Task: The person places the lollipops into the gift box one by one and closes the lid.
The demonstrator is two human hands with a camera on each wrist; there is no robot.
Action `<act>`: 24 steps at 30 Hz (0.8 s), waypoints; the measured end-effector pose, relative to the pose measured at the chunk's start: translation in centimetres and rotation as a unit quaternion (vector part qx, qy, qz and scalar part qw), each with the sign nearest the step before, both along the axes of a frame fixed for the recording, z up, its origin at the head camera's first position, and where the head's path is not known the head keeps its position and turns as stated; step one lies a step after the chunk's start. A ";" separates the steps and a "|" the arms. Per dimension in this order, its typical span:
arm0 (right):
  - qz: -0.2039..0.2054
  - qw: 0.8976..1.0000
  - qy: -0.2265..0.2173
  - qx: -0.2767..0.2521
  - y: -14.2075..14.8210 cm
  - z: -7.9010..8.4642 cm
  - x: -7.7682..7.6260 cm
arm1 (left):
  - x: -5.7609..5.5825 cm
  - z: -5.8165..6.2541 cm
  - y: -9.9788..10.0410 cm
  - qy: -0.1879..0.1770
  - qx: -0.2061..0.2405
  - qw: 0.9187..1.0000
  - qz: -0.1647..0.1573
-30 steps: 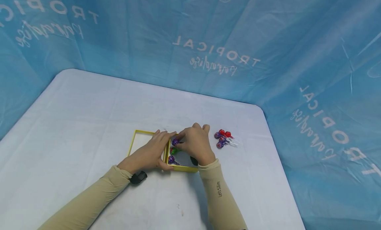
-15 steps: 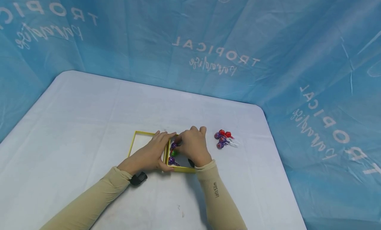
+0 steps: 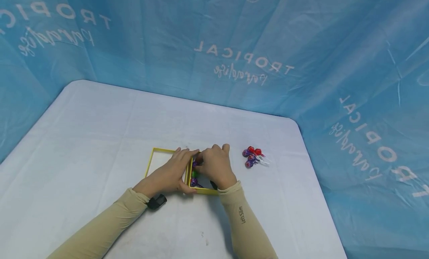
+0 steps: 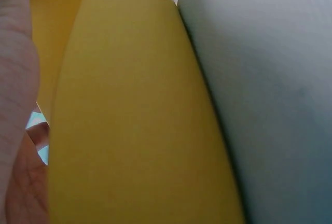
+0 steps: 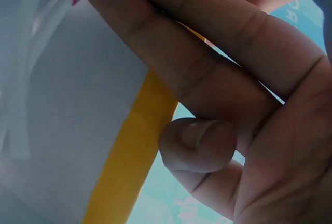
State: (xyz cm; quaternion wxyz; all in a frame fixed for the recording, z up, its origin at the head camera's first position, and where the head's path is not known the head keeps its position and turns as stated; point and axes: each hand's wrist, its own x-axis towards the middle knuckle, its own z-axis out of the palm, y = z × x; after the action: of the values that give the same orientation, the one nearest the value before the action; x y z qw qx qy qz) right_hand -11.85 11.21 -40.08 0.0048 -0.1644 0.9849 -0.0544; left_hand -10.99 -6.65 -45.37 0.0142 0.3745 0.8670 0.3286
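Observation:
In the head view, my left hand (image 3: 171, 173) holds the left side of a shallow yellow box (image 3: 207, 191), its thumb at the near corner and its fingertips towards the far one. My right hand (image 3: 216, 166) reaches into that box, with its fingertips at a purple-wrapped lollipop (image 3: 194, 164) by the left wall; they partly hide it. A green lollipop (image 3: 194, 174) and another purple lollipop (image 3: 194, 181) lie nearer along the same wall. The right wrist view shows two fingers (image 5: 171, 53) stretched to the purple wrapper, beside white sticks (image 5: 19, 89).
A yellow-rimmed lid (image 3: 149, 162) adjoins the box on the left, partly under my left hand. Several red and purple lollipops (image 3: 250, 158) lie in a bunch on the white table (image 3: 117, 114), right of the box. Blue printed curtains (image 3: 174, 47) surround the table.
My right hand has moved slightly left with the purple lollipop, towards the box's left wall and the green lollipop. My left hand stays in place on the box.

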 end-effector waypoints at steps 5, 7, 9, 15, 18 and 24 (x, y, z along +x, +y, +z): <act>0.004 1.000 -0.008 -0.005 -0.1 0.1 0.2 | 0.0 0.0 0.0 0.002 -0.002 1.000 0.001; 0.008 1.000 -0.013 -0.006 -0.1 0.2 0.3 | 0.0 0.0 0.0 -0.001 -0.001 1.000 0.001; 0.012 1.000 -0.015 -0.003 -0.1 0.2 0.3 | 0.0 0.0 0.0 -0.004 0.001 1.000 0.002; 0.014 1.000 -0.022 -0.002 -0.2 0.1 0.4 | 0.0 0.0 0.0 -0.006 -0.002 1.000 0.001; 0.012 1.000 -0.025 -0.001 -0.2 0.0 0.3 | 0.0 0.0 0.0 -0.008 -0.001 1.000 0.001; 0.007 0.999 -0.027 0.016 -0.4 -0.1 0.3 | -0.1 0.0 0.1 -0.008 0.005 1.000 -0.001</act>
State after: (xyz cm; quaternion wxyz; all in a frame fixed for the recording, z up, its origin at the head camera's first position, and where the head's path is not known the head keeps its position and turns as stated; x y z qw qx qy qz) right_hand -11.58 10.83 -40.15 0.0342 -0.1699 0.9839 -0.0427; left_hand -11.09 -6.55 -45.39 0.0196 0.3729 0.8649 0.3354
